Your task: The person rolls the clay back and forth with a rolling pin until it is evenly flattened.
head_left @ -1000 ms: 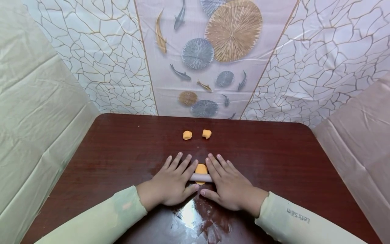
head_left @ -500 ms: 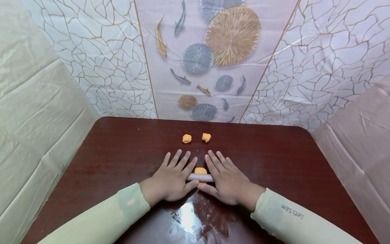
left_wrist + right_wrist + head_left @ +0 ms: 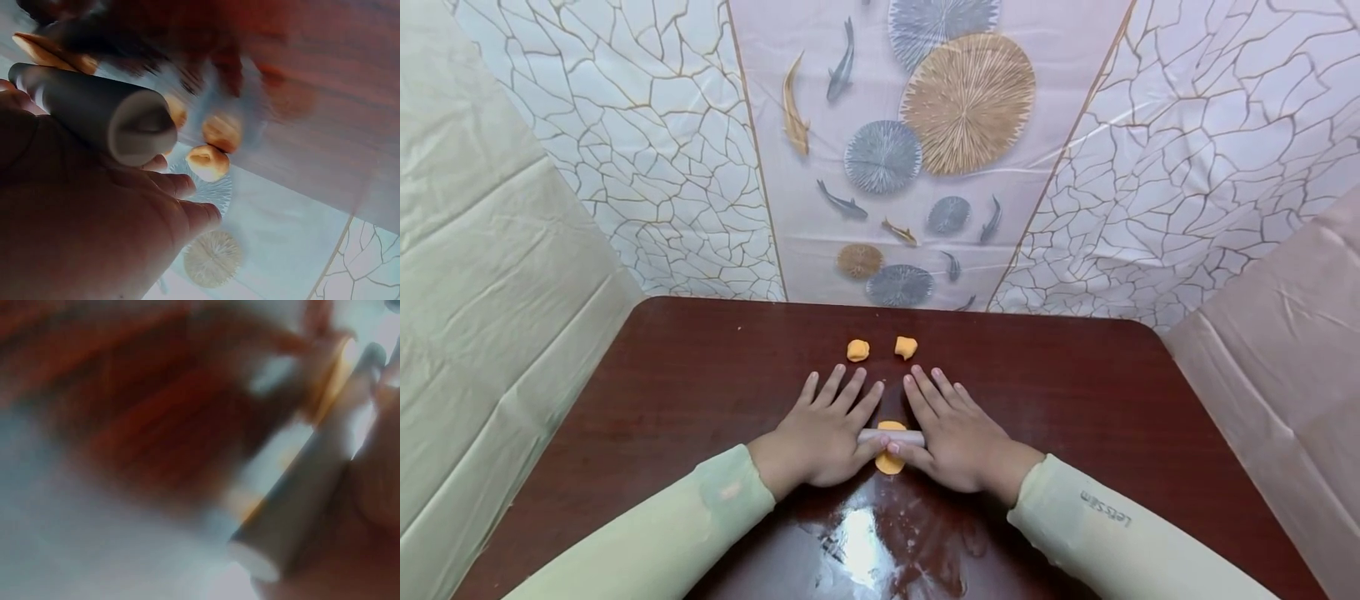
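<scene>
A smooth, pale grey rolling pin (image 3: 912,437) lies crosswise over a flattened oval of orange dough (image 3: 891,463) in the head view. My left hand (image 3: 820,437) rests on its left part, fingers straight and spread. On the right part lies my right hand (image 3: 961,442), fingers also extended. Both thumbs come close together over the pin's middle, above the dough. In the left wrist view the pin's end (image 3: 144,128) sticks out beside the palm. Blurred in the right wrist view, the pin (image 3: 306,487) runs along the palm, with the dough's raised edge (image 3: 331,381) beyond.
Two small orange dough lumps (image 3: 858,350) (image 3: 906,347) sit farther back on the dark brown, glossy table (image 3: 1037,375). Smears mark its surface nearer the person. A patterned curtain (image 3: 955,208) hangs behind the far edge, with plain cloth on both sides.
Both hands have rolled the pin forward over the dough, away from the person. More dough now shows on the near side and less beyond. The head view has tilted slightly upward.
</scene>
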Demonstrator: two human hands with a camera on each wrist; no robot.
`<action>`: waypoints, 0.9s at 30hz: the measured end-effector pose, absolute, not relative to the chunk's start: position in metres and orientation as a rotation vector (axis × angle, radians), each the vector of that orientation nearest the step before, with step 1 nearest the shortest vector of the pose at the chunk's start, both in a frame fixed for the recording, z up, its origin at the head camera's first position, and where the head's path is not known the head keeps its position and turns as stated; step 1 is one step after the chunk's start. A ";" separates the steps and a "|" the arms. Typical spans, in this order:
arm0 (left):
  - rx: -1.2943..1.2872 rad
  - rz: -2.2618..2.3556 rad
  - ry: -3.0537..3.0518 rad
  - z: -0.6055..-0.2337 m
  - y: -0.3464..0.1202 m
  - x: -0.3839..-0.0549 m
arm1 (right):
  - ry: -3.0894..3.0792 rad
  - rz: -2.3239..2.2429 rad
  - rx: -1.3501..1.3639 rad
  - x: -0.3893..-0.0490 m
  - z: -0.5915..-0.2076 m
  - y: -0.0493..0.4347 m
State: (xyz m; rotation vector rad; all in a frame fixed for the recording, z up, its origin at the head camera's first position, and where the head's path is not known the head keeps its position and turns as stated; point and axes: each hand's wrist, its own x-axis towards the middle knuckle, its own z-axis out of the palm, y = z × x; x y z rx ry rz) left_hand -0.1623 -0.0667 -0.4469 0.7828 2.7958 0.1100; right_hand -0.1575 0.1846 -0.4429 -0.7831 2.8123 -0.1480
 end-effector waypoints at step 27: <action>0.727 0.220 2.851 -0.458 -0.067 -0.190 | 2.814 -0.244 -0.694 -0.193 -0.452 0.189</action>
